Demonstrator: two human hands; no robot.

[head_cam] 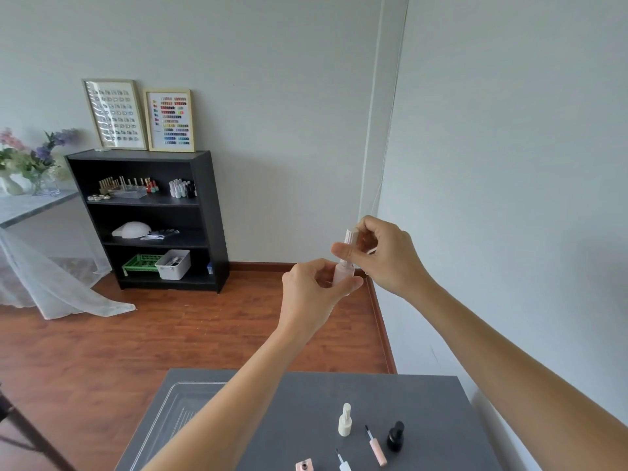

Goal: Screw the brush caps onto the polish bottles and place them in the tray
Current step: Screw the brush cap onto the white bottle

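two hands fitting a cap on a pale pink polish bottle, held up above the bench

head view: both arms reach forward and up, meeting in mid-air in front of a pale wall corner. the left hand has its grip closed around the body of a pale pink polish bottle, held upright. the right hand sits just above it, its grip pinched narrow around the ribbed pink brush cap, which stands on the bottle's neck. whether the cap is fully seated cannot be told.

below, at the bottom of the picture, a grey bench carries the other pieces. a clear tray lies on its left part, partly hidden by the left forearm. to the right of the forearm stands a white bottle with its cap on. just beside it lies a loose pink brush cap, brush end pointing away, and next to that stands a black bottle. at the bottom edge a white brush cap and a pink open bottle are cut off by the frame.

further back, a black bookshelf stands on the wooden floor against the wall.
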